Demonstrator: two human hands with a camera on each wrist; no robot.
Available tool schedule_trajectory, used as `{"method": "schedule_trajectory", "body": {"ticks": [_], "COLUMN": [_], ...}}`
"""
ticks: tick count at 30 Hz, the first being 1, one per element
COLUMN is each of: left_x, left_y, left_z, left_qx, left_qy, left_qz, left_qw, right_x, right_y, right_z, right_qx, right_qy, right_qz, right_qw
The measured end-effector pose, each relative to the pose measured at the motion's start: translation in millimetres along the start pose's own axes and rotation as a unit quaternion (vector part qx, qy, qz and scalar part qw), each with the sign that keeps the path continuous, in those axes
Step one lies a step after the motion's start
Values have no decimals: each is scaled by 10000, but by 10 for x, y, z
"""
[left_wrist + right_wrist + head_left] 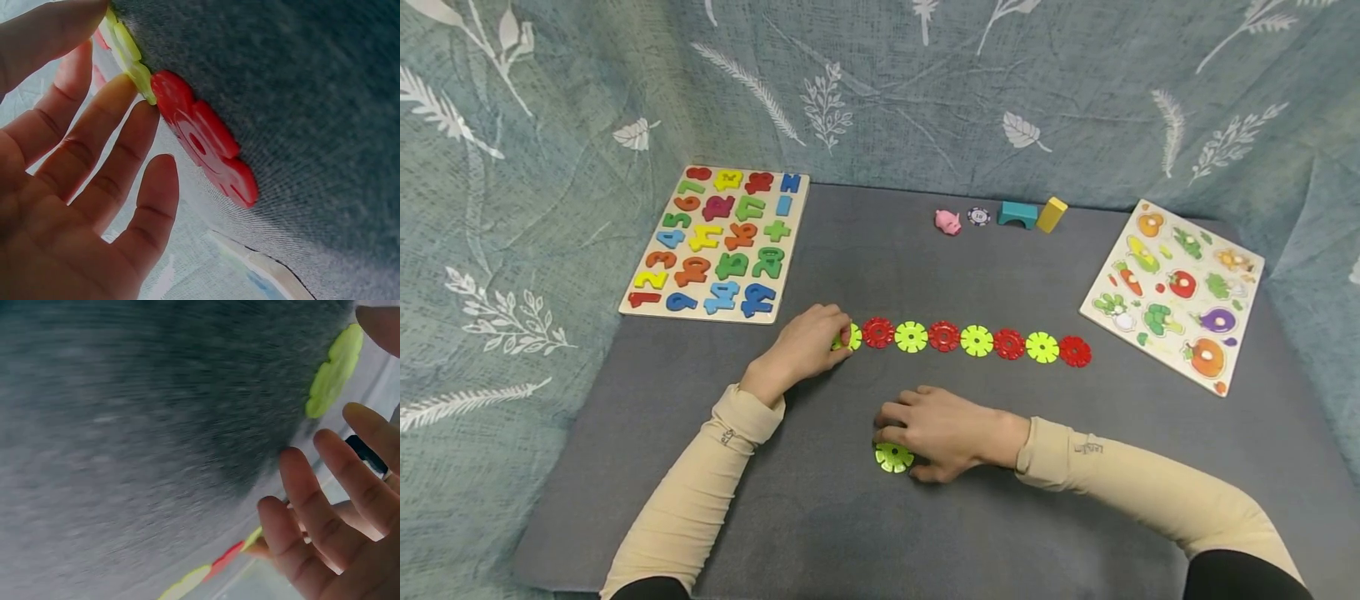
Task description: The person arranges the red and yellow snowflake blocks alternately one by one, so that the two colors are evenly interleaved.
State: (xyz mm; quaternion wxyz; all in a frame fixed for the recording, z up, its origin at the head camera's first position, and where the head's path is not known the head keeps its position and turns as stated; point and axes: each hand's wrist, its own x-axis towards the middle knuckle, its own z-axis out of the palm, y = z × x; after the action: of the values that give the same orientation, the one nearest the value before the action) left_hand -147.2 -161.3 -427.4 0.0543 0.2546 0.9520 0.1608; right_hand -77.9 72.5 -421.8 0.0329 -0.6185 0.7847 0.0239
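Observation:
Flower-shaped plastic discs, alternately red and yellow-green, lie in a row. My left hand is at the row's left end, its thumb and fingertips on opposite edges of a yellow-green disc. Beside that one, a red disc shows in the left wrist view; the hand hides it in the head view. Nearer the front, a single yellow-green disc lies on the grey table. Over it spreads my right hand, thumb at one side and fingers at the other, with a gap visible at the fingertips in the right wrist view.
A number puzzle board lies at the back left, a vegetable puzzle board at the right. Along the back edge are a pink pig, a poker chip, a teal arch block and a yellow block.

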Motion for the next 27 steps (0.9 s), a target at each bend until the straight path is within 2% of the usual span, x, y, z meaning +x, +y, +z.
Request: {"method": "schedule_trajectory", "body": {"ticks": [10,19,27], "left_x": [13,8,3], "left_y": [32,39,37], "left_z": [-24,-20,-23], "left_qx": [94,140,144], "left_qy": [-191,-150,-103], "left_qz": [-53,1,20], "left_qw": [9998,9998,9998], "right_x": [116,150,149], "right_y": [-136,-135,-151], "right_z": [-49,-57,-10], "right_qx": [-112,-67,183], "right_qy": [-395,-692,-433], "right_qz": [-152,-85,41], "right_qw": [9990,9975,9989]}}
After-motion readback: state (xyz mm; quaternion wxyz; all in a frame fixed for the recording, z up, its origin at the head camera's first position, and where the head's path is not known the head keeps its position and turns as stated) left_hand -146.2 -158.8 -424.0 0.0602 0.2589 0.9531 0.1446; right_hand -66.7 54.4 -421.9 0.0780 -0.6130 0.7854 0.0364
